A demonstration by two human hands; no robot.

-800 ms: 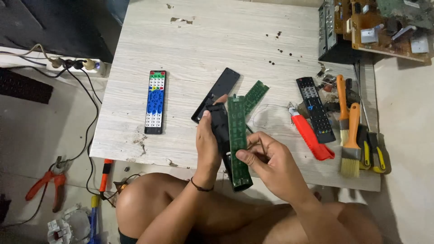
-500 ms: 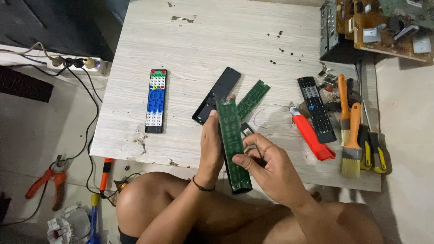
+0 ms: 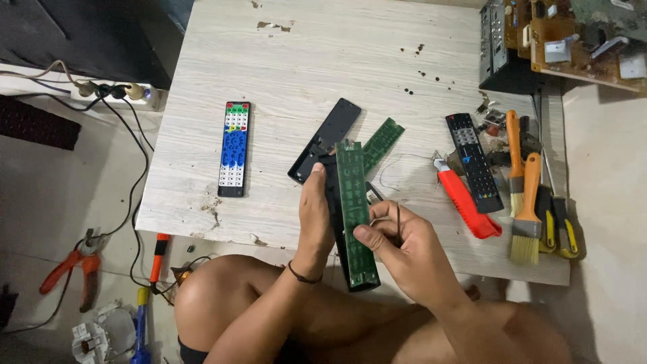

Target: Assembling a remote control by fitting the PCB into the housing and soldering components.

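Between both hands, long green circuit board [image 3: 355,212] upright.

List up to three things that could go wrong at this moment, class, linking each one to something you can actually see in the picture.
1. The long green circuit board is held above the lap, past the table edge, by the left hand and right hand; a slip could drop it to the floor.
2. The right hand's fingers also pinch a thin dark tool beside the board, which might scratch it.
3. Tiny dark bits lie loose on the table and could get lost.
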